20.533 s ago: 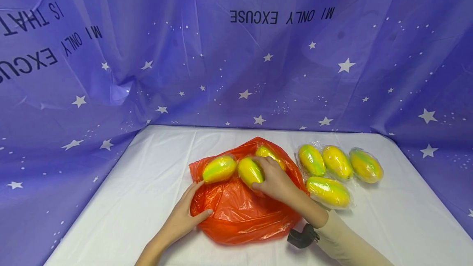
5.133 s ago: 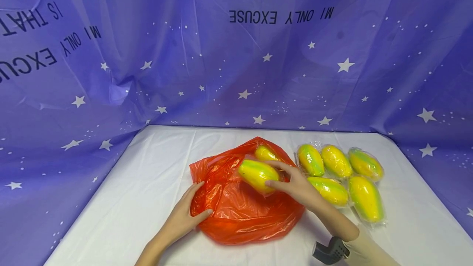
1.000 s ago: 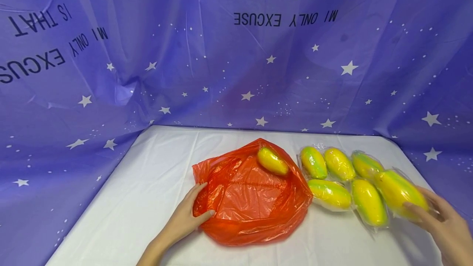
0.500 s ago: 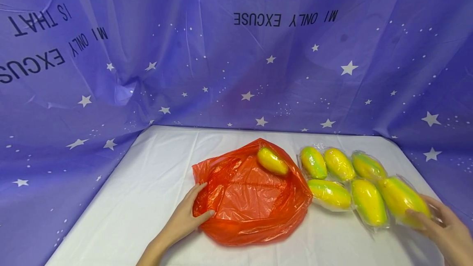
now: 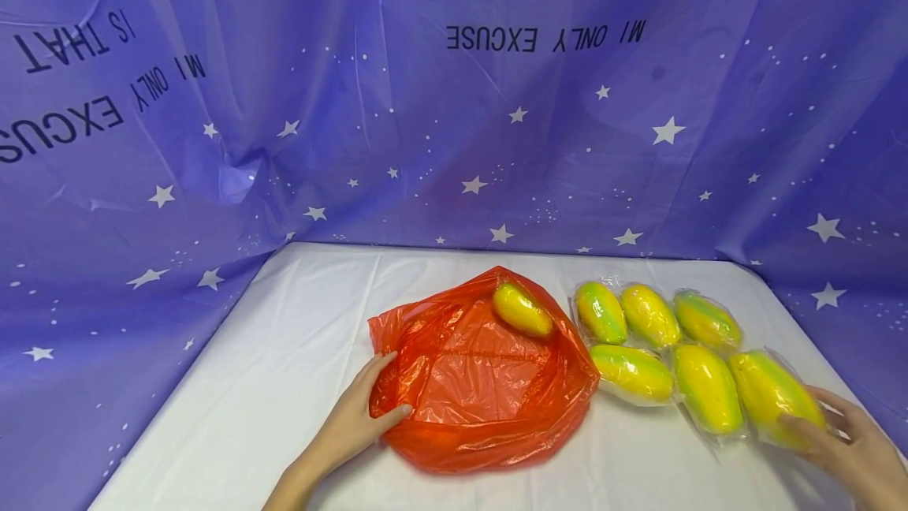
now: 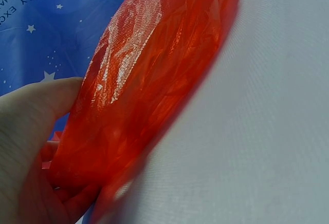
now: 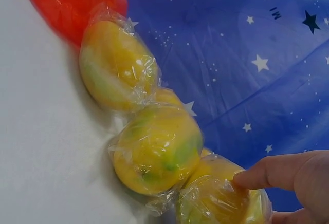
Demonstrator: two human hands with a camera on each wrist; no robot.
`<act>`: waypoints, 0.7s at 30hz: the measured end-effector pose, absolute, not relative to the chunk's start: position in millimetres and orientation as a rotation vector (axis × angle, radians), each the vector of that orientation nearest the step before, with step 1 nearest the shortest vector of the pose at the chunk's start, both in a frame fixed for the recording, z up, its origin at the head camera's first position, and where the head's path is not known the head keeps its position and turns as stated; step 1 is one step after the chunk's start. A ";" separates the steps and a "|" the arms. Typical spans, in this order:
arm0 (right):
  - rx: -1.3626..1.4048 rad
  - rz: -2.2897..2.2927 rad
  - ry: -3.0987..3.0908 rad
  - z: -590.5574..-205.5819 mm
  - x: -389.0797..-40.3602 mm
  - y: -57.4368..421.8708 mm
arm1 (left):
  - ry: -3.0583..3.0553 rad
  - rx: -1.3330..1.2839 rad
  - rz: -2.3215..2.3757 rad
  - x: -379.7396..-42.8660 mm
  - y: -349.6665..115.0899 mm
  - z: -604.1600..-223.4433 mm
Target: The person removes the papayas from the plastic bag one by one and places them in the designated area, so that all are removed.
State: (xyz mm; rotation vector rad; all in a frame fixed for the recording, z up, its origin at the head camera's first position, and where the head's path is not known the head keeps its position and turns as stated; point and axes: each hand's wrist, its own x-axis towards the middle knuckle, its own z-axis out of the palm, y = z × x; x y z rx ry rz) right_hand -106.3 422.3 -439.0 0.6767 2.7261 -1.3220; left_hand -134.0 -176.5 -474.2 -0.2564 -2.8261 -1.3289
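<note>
My left hand (image 5: 359, 408) holds the left rim of a red plastic bag (image 5: 482, 385) that lies with its mouth spread wide. In the left wrist view, the thumb is at one side of the red film (image 6: 139, 75) and the fingers curl at the other. One yellow-green mango (image 5: 522, 310) lies inside the bag, near its far right edge. At the right, my right hand (image 5: 854, 436) grips the near end of a mango in clear wrap (image 5: 773, 397). Its thumb lies on the fruit, and the other fingers are partly hidden behind it.
Several other wrapped mangoes lie in two rows right of the bag, among them a front-row mango (image 5: 708, 389) beside the held one and a back-row mango (image 5: 649, 315). All stand on a white-covered table (image 5: 234, 385). A purple starry curtain (image 5: 426, 101) surrounds its back and sides.
Two mangoes seen in the bag earlier have gone to the rows at the right. In the last second my right hand lowers the held mango slightly beside the front row. My left hand stays put.
</note>
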 end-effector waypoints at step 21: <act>0.902 -1.262 2.580 -469.5 -112.7 437.7 | -2.832 -0.243 -1.328 -134.4 -176.7 -475.5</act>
